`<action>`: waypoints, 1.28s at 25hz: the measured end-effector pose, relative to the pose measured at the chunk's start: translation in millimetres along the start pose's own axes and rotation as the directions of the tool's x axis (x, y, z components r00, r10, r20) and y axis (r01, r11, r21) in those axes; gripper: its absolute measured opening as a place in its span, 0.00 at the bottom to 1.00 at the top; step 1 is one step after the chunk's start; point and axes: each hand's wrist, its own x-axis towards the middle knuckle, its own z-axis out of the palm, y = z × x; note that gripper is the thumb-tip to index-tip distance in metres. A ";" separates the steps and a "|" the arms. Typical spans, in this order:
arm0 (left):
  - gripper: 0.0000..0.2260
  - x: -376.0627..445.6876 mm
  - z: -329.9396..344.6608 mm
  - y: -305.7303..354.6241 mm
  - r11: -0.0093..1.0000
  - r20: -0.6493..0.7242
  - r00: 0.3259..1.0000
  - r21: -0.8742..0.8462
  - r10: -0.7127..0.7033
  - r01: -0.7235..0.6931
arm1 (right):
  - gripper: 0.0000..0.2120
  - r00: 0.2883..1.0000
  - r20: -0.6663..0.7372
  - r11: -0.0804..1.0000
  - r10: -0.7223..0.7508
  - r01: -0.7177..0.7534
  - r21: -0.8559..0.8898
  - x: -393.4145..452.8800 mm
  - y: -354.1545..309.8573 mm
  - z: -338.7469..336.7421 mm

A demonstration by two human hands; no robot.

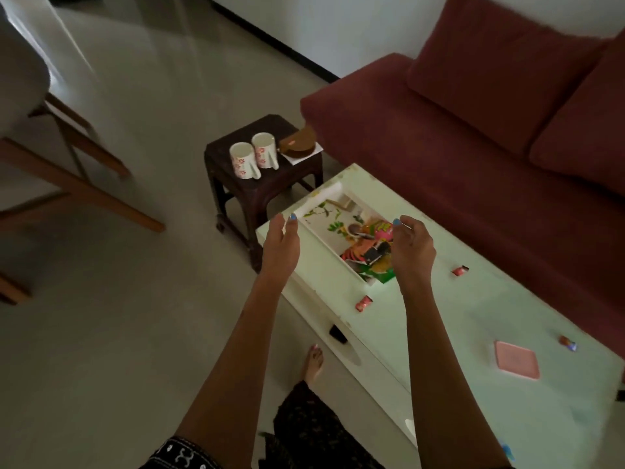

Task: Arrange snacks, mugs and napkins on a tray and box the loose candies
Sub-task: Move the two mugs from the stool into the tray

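A white tray (316, 216) with a leafy print lies at the far end of the pale coffee table (439, 326). Colourful snack packets (372, 248) lie piled in its near half. My left hand (280, 243) hovers open beside the tray's left rim, and my right hand (411, 247) hovers open at its right side, over the packets. Neither holds anything. Two white mugs (253, 159) with red flowers stand on a dark stool (267, 184), next to a brown half-round holder on white napkins (299, 147). Three wrapped candies (363, 302) (460, 270) (568, 343) lie loose on the table.
A pink square lid or box (515, 359) lies on the table near its right side. A dark red sofa (473, 123) runs along the table's far side. Wooden chair legs (84, 184) stand at the left on the tiled floor. My bare foot (314, 363) is beside the table.
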 end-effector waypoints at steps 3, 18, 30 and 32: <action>0.26 43.0 -17.8 -1.8 0.998 -0.043 0.997 0.024 -0.063 0.064 | 0.16 0.998 0.038 0.996 -0.047 0.050 -0.070 24.6 -13.0 40.7; 0.33 282.0 -72.7 33.7 0.959 -0.089 0.986 0.233 -0.142 0.159 | 0.22 0.827 0.549 0.891 -0.120 0.334 -0.309 183.9 -113.6 260.2; 0.40 472.8 -81.7 20.9 0.714 0.131 0.986 0.700 -0.104 -0.018 | 0.39 0.724 0.690 0.780 0.006 0.429 -0.456 300.5 -122.4 447.0; 0.42 488.3 -75.7 11.0 0.667 0.168 0.980 0.743 -0.107 -0.055 | 0.41 0.706 0.708 0.721 0.022 0.480 -0.500 310.0 -115.1 470.3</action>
